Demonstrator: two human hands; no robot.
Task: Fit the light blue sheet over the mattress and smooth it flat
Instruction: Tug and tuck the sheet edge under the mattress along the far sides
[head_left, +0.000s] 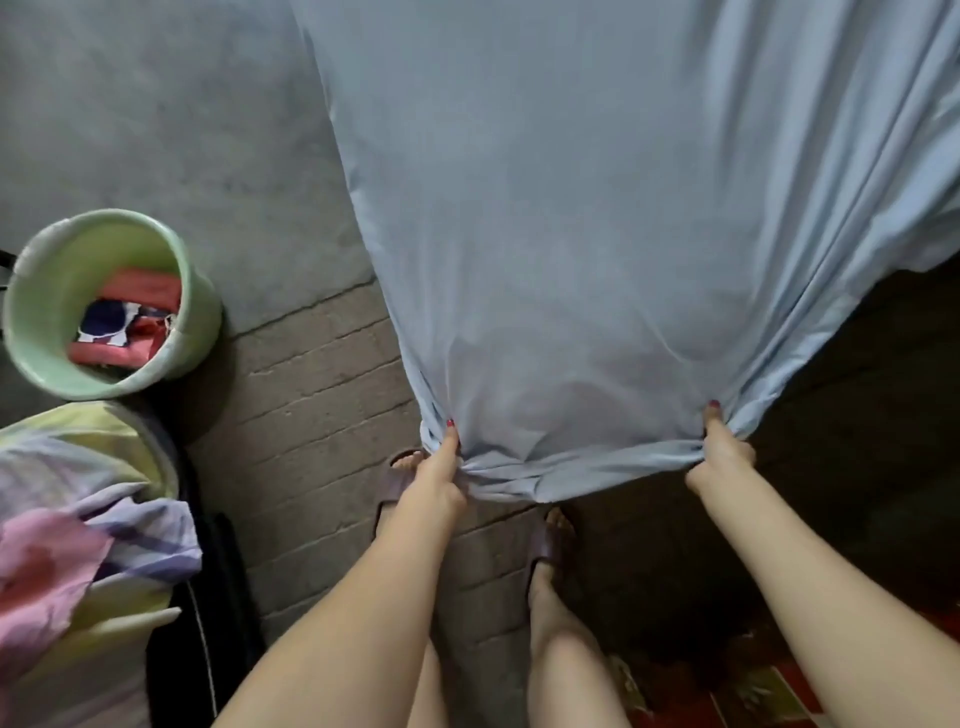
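My left hand (441, 475) and right hand (719, 452) each grip a bunched corner of the blue sheet (597, 208).

sheet (597, 234) fills the centre and upper right; both hands hold its lower edge. bucket (111, 304) at left holds clothes (130, 322); bedding (78, 519) lies below it.

I am seeing the light blue sheet (571, 208) hanging spread out ahead of me, stretching from the top of the view down to a bunched near edge. The cloth is lying mostly smooth across its middle, while folds are fanning toward both lower corners, heaviest on the right.
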